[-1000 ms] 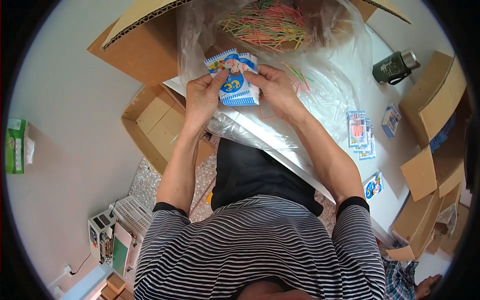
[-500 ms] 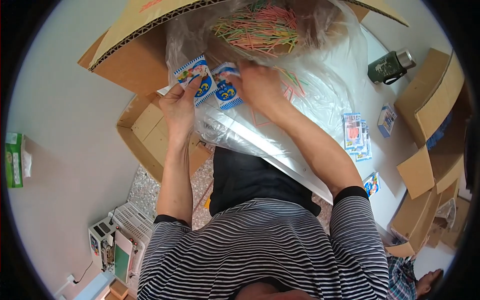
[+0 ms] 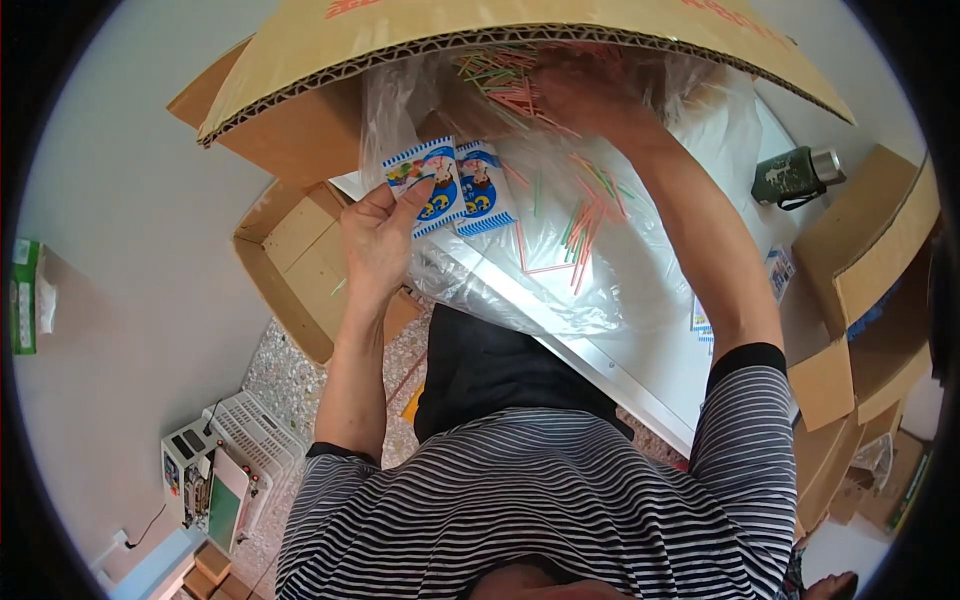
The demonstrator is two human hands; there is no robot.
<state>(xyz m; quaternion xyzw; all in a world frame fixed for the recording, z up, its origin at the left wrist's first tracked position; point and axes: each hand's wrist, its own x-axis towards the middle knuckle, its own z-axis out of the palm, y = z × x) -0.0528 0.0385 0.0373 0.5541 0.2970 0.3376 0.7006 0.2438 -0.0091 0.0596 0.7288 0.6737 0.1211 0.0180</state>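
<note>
You're at a white table w/ a metal front edge, pale wall on your left, speckled floor below. Big corrugated cardboard box leans over the table's far end, its flap edge showing the fluted core.

Your left hand is closed on two small flat packets, thumb pressed across the front one; they're fanned side by side, just above the table's near-left corner. Packets are blue and white w/ striped edges and a cartoon figure, glossy. Your right hand is pushed into the clear plastic bag under the box flap, among the thin coloured straws; can't tell if it's gripping any, the film blurs it.

More straws, pink, green, orange, lie loose inside the crinkled bag lower down. More small packets lie flat on the table by your right arm. Dark green flask w/ a metal cap lies on the table's far right. Open brown cartons stack on the right; another open carton sits on the floor left. White slatted crate and a small machine sit lower left. Green-and-white pack sits at the far left rim.
</note>
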